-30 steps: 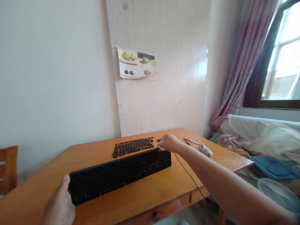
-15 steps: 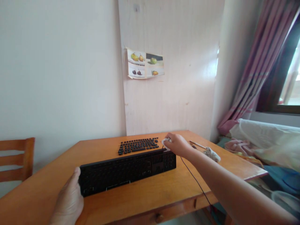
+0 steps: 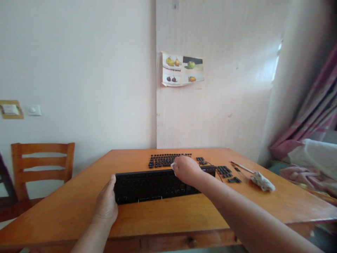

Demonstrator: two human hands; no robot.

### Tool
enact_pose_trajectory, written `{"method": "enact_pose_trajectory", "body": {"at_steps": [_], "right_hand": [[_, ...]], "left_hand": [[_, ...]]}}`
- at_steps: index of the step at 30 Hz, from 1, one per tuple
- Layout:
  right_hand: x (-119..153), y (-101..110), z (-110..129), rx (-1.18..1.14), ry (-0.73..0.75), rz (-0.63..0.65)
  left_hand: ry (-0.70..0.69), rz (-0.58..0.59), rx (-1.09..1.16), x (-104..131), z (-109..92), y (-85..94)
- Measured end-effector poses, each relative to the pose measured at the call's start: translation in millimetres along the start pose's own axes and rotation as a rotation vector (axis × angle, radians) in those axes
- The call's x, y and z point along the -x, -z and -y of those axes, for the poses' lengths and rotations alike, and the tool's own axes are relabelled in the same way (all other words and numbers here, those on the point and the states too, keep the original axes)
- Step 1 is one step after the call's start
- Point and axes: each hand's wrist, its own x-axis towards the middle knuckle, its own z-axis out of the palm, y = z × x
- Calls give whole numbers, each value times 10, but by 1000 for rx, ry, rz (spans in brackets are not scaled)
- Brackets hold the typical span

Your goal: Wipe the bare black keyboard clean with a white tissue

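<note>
A black keyboard base (image 3: 147, 186) with its keycaps off is tilted up on its long edge, facing me. My left hand (image 3: 106, 205) grips its left end, thumb at the upper corner. Closed around a small white wad, a tissue or cloth (image 3: 173, 166), my right hand (image 3: 187, 170) presses at the base's top edge, right of its middle. My right hand and forearm cover part of the base's right side. Behind the base, loose black keycaps (image 3: 160, 161) lie in rows on the wooden table (image 3: 163, 221).
More keycaps (image 3: 223, 171) lie to the right, with a thin cable near them. Further right are a slim stick (image 3: 242, 166) and a crumpled greyish cloth (image 3: 262, 181). A wooden chair (image 3: 43, 151) stands at left; a drawer knob (image 3: 192, 241) marks the table's front.
My right hand has slid left along the base's top edge with the white wad. My view has swung left, bringing in the whole chair back and a wall switch. My left hand keeps its hold.
</note>
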Motion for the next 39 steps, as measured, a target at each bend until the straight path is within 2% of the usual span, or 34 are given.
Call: {"method": "enact_pose_trajectory", "body": {"at_steps": [4, 6, 8, 11, 18, 20, 22, 25, 33, 39], "right_hand": [[-101, -62, 447, -54, 82, 2], [-141, -71, 558, -70, 96, 24], [-160, -70, 551, -72, 102, 44], [-130, -59, 334, -45, 71, 45], [71, 40, -406, 32, -85, 37], [87, 50, -481, 42, -109, 47], [76, 41, -451, 43, -105, 42], [22, 6, -217, 28, -45, 29], [-253, -126, 815, -57, 152, 68], [-443, -186, 1402, -64, 221, 83]], "left_hand": [[9, 7, 33, 43, -41, -34], [1, 0, 48, 51, -45, -37], [-3, 8, 49, 47, -33, -26], [-3, 21, 34, 27, 3, 3], [-32, 2, 26, 16, 42, -4], [-36, 0, 32, 25, 34, -15], [-36, -3, 34, 36, 25, -18], [-25, 20, 37, 52, 14, -11], [-28, 75, 78, 77, 0, -3], [31, 74, 111, 78, 34, -8]]}}
